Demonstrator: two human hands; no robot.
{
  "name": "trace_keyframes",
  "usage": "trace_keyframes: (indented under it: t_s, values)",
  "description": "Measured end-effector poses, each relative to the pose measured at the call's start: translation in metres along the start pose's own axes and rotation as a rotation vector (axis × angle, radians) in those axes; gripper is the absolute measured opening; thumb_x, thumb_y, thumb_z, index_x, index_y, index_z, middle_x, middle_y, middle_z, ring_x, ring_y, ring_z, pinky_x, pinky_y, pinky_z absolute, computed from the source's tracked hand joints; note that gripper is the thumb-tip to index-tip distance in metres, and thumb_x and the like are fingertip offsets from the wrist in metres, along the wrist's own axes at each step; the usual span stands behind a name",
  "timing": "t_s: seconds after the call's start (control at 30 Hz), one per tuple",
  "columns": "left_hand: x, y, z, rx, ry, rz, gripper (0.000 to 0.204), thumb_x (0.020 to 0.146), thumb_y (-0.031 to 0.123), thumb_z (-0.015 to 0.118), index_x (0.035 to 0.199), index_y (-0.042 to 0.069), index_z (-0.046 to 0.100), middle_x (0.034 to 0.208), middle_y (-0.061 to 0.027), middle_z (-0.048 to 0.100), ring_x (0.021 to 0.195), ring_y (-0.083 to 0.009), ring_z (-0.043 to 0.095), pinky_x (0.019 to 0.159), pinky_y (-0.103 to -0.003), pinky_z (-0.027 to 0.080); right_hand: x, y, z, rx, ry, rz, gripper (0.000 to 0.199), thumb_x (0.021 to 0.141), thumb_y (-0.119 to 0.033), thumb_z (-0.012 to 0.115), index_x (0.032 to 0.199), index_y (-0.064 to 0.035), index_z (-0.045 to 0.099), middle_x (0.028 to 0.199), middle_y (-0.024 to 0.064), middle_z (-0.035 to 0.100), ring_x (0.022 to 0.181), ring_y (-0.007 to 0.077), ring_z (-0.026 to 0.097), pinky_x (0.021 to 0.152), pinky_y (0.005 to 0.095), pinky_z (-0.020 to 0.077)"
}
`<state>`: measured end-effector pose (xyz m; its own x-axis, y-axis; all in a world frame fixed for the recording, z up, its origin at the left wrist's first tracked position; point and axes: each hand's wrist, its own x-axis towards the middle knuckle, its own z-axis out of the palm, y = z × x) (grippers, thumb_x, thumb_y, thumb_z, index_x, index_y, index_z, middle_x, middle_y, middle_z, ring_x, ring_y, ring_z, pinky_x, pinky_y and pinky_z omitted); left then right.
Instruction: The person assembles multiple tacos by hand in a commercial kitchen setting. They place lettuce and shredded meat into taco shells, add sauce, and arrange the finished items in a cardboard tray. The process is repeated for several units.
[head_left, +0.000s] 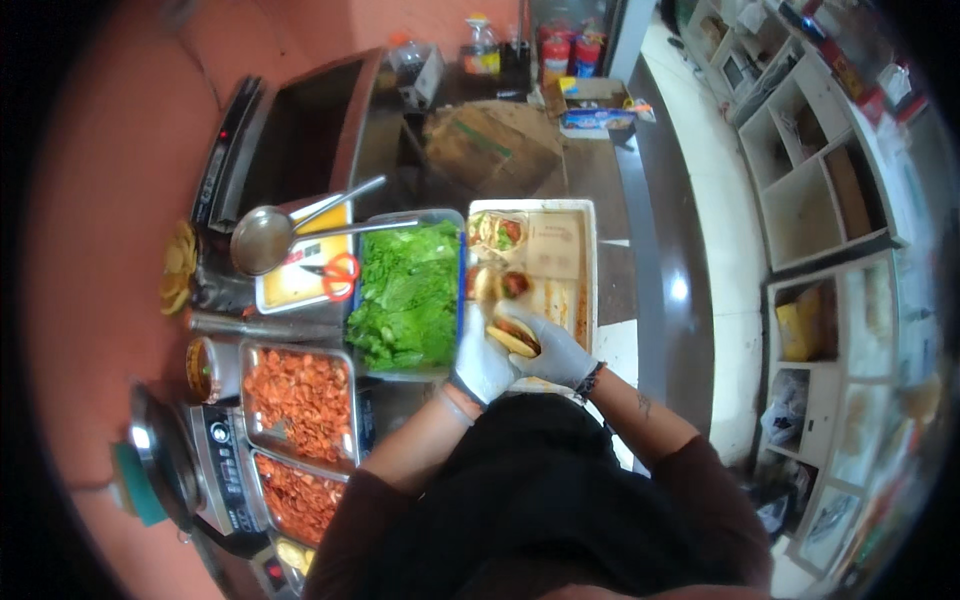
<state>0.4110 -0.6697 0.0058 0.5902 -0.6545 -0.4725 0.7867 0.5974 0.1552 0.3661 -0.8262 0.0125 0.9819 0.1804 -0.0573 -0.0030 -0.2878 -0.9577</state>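
Gripping the bun [515, 340] in my right hand [561, 352] above the white tray [591, 260] | my left hand [485, 364] is at its side; blur hides its grip, so I can't tell | best held level, squeezed lightly, I judge | tub [462, 290]: lettuce [408, 285]; steel trays [354, 410]: red pieces [298, 395]; white tray: paper packet [556, 243]

The gloved left hand [482, 360] and gloved right hand [562, 354] are whitish; the filled bun [514, 337] is pale yellow and brown. To the left, lettuce [408, 290] shows bright green, meat pieces [298, 393] orange-red, scissors handles [342, 278] red. Near, the apron [520, 455] is black, the sleeves [708, 485] maroon; far, fire extinguishers [556, 60] are red.
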Motion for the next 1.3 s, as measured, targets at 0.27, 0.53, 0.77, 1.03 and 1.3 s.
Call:
trace_keyframes:
  t_s: [0.27,0.53,0.77,1.03,1.3]
  values:
    - [0.100,0.002,0.016,0.676,0.219,-0.021,0.068,0.105,0.060,0.041,0.152,0.012,0.037,0.149,-0.0108,0.045,0.136,-0.0285,0.047,0.114,-0.044,0.040,0.002,0.096,-0.041,0.696,0.490,0.249,0.063,0.086,-0.007,0.079,0.143,-0.0027,0.053,0.131,0.0125,0.064,0.116,0.0227,0.064,0.100,0.0340,0.0544]
    - [0.271,0.008,-0.007,2.444,-0.044,0.362,0.032,0.098,0.015,0.054,0.127,0.007,0.064,0.136,-0.0190,0.060,0.121,-0.0333,0.062,0.101,-0.043,0.051,-0.012,0.127,-0.089,0.888,0.619,0.375,0.063,0.089,-0.016,0.077,0.145,-0.0034,0.050,0.129,0.0152,0.064,0.118,0.0242,0.063,0.099,0.0384,0.0552]
    - [0.305,-0.003,-0.016,2.824,-0.140,0.268,0.019,0.091,0.008,0.058,0.107,0.012,0.067,0.103,-0.0147,0.068,0.093,-0.0336,0.069,0.077,-0.047,0.056,-0.020,0.125,-0.096,0.879,0.662,0.450,0.072,0.084,-0.026,0.082,0.144,-0.0016,0.051,0.129,0.0174,0.064,0.115,0.0252,0.065,0.095,0.0392,0.0569]
    - [0.115,-0.001,0.053,2.629,-0.491,0.247,0.014,0.084,0.007,0.062,0.092,0.013,0.071,0.087,-0.0110,0.068,0.084,-0.0301,0.070,0.070,-0.042,0.057,-0.053,0.122,-0.119,0.974,0.694,0.391,0.060,0.090,-0.011,0.074,0.143,-0.0005,0.049,0.130,0.0116,0.062,0.119,0.0243,0.062,0.105,0.0400,0.0503]
    - [0.093,-0.044,-0.157,1.949,0.035,0.004,0.015,0.086,0.006,0.062,0.100,0.006,0.067,0.102,-0.0189,0.067,0.097,-0.0378,0.066,0.083,-0.042,0.053,-0.044,0.139,-0.042,1.371,0.491,0.727,0.051,0.092,-0.010,0.068,0.139,0.0002,0.051,0.133,0.0139,0.062,0.124,0.0289,0.060,0.110,0.0427,0.0474]
